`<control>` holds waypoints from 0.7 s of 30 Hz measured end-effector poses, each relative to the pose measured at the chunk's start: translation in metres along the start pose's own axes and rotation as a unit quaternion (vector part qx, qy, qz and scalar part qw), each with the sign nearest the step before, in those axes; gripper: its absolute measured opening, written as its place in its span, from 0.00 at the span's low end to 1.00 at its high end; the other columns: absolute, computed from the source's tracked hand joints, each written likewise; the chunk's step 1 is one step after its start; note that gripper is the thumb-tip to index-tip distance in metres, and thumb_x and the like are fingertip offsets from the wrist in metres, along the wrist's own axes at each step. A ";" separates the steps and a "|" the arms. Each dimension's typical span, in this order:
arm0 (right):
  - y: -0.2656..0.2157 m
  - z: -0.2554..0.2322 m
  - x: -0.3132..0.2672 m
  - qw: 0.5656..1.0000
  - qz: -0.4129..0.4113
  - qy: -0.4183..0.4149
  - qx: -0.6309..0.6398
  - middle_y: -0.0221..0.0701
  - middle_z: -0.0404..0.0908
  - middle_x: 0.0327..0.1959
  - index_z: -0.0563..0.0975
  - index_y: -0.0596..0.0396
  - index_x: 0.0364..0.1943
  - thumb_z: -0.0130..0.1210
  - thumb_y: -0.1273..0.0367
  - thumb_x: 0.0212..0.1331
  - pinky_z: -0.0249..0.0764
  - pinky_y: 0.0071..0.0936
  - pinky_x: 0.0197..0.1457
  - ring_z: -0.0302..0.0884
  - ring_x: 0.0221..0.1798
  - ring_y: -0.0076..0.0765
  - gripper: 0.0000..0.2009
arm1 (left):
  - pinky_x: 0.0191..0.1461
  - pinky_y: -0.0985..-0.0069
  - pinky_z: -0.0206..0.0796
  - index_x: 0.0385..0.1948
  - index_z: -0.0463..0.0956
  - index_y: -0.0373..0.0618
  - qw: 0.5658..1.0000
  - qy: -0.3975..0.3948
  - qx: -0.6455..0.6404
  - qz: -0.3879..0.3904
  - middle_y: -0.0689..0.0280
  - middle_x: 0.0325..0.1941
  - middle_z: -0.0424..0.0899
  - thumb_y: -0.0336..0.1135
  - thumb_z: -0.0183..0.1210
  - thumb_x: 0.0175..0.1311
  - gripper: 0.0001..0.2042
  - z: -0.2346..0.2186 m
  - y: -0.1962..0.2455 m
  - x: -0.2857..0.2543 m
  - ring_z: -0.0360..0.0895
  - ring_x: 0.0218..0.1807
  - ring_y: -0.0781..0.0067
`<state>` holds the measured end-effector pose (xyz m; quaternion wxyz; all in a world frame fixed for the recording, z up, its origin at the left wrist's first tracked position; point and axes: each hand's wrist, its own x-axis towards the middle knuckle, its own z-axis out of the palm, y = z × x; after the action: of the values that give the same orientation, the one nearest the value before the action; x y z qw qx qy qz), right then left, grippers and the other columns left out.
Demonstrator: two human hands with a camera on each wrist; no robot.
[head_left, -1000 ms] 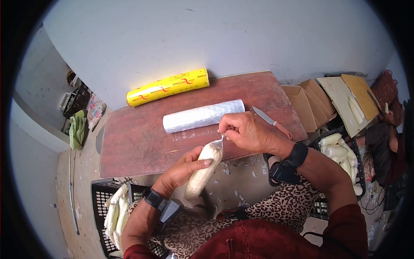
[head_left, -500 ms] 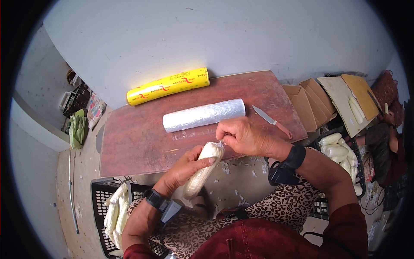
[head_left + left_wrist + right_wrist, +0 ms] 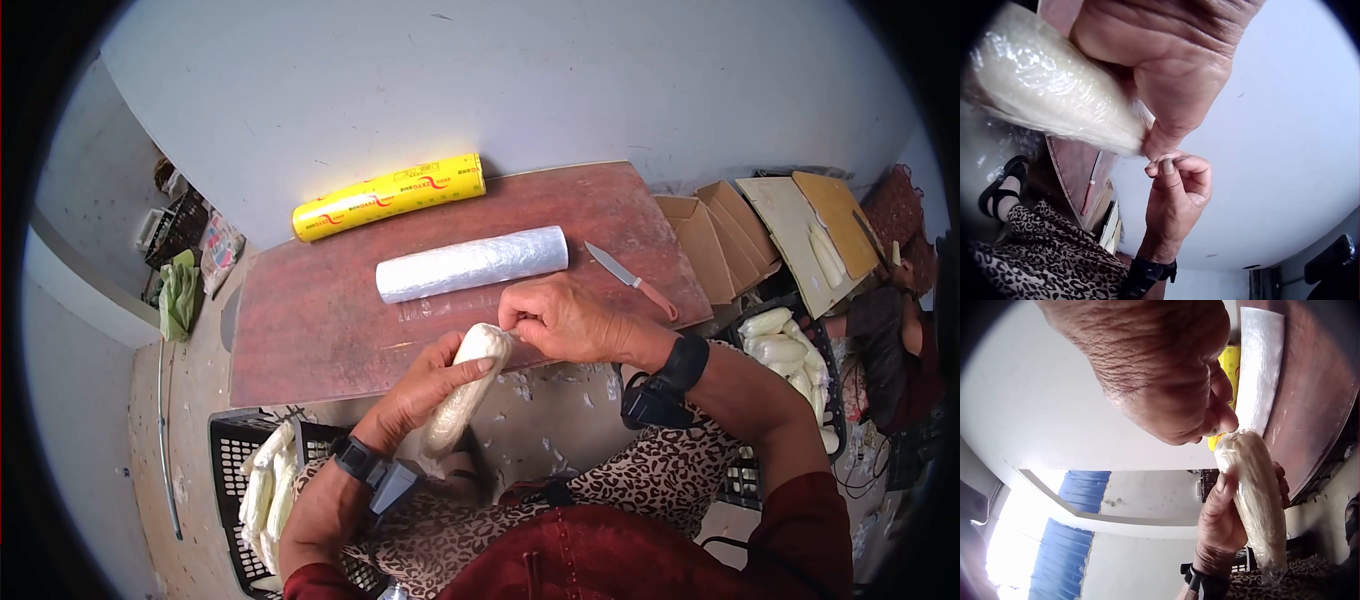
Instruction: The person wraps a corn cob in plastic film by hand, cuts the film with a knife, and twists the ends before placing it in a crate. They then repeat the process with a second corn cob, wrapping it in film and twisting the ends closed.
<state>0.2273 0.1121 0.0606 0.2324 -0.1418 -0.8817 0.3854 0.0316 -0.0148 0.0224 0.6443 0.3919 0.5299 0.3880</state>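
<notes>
My left hand [image 3: 425,385] grips an ear of corn [image 3: 462,400] in pale husk, wrapped in glossy clear film, its thumb lying along the upper side. The corn is tilted, top end toward the table, in front of the table's near edge. At that top end my right hand [image 3: 560,318] pinches a bit of the clear film between thumb and fingers; the pinched film is mostly hidden. In the left wrist view the right thumb and fingertips [image 3: 1168,165] meet right beside the wrapped end. Loose film shows at the lower end of the corn [image 3: 1254,506].
A roll of clear film [image 3: 470,265] lies on the red-brown table [image 3: 290,330], with a yellow roll [image 3: 390,197] behind it and a knife [image 3: 632,282] to the right. Black crates [image 3: 228,470] of similar pale ears stand on both sides. Another person [image 3: 885,340] is at far right.
The stretched tail of film between the right hand and the corn's top has shortened, and the right hand has come in close to that end. The left hand keeps its grip.
</notes>
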 end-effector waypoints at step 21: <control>0.005 0.002 0.001 1.000 -0.011 0.009 -0.003 0.42 0.80 0.26 0.75 0.61 0.30 0.50 0.81 0.48 0.74 0.37 0.34 0.81 0.31 0.44 0.06 | 0.44 0.81 0.67 0.50 0.71 0.41 1.000 0.006 0.002 0.002 0.69 0.42 0.78 0.45 0.66 0.59 0.23 0.001 0.002 -0.001 0.73 0.41 0.81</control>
<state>0.2260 0.1151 0.0559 0.2445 -0.1364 -0.8819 0.3793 0.0323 -0.0151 0.0249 0.6396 0.3922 0.5333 0.3907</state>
